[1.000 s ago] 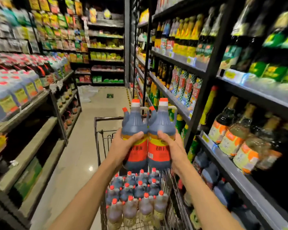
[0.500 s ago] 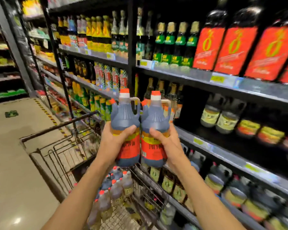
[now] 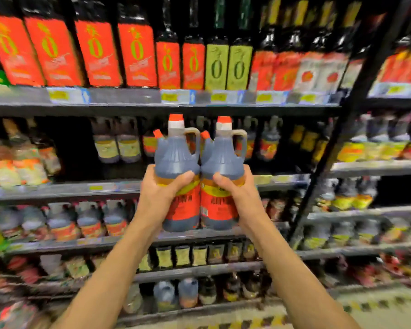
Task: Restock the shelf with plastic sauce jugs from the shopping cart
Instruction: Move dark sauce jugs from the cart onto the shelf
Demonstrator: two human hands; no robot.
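Two plastic sauce jugs, held upright side by side and touching at their shoulders, centre of view, in front of the shelving.

Left hand (image 3: 160,198): fingers curled round the lower body of the left jug (image 3: 177,172), thumb across its front at the top of the label. Right hand (image 3: 241,198): fingers wrapped round the right jug (image 3: 222,172), thumb pressed on the label's upper edge. Both forearms bare, entering from 7 and 5 o'clock.

Jugs: dark contents, grey-blue upper body, red and yellow label, orange cap on a white neck, loop handle toward 3 o'clock, small orange spout cap toward 9 o'clock.

Middle shelf (image 3: 64,189), behind the jugs: similar handled jugs (image 3: 116,144) standing far back at 10 o'clock, more at 2 o'clock; a dark gap between them directly behind the held pair. Blurred bottles with orange labels at 9 o'clock.

Top shelf (image 3: 128,106), 12 o'clock: tall dark bottles with red labels (image 3: 95,53), two with green labels (image 3: 228,67) at 1 o'clock; price tags (image 3: 68,95) along the edge.

Lower shelf (image 3: 57,245), 8 o'clock: row of small jugs (image 3: 62,224) with red labels. Further shelves below carry blurred bottles, contents unclear.

Black upright post (image 3: 330,150) at 3 o'clock divides off the neighbouring bay.
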